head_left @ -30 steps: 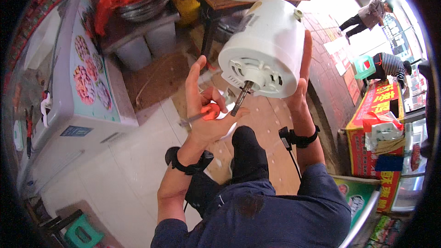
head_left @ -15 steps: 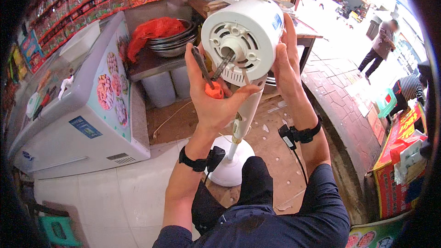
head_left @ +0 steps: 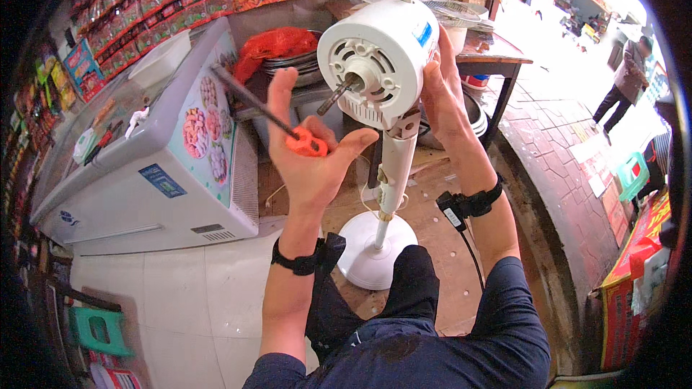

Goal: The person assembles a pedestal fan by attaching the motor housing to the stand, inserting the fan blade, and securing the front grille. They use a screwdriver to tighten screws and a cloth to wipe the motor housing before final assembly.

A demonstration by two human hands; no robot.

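Note:
A white fan motor head [head_left: 378, 57] with a bare metal shaft sits on a white pole above a round white base [head_left: 376, 251]. My right hand [head_left: 441, 94] grips the motor housing from its right side. My left hand [head_left: 310, 162] is just left of the housing, palm up, holding a screwdriver [head_left: 277, 121] with an orange handle and a dark shank that points up and to the left. The screwdriver tip is away from the fan.
A white chest freezer [head_left: 166, 173] with snack pictures stands at the left. Behind the fan are a red bag, metal bowls and a wooden table [head_left: 497, 61] with a wire fan guard. A green stool [head_left: 97, 331] is at lower left. A person walks at the far right.
The view has swung so the fan head now faces me lower and more centred. My left hand has drawn back from the motor face with the screwdriver, palm turned up.

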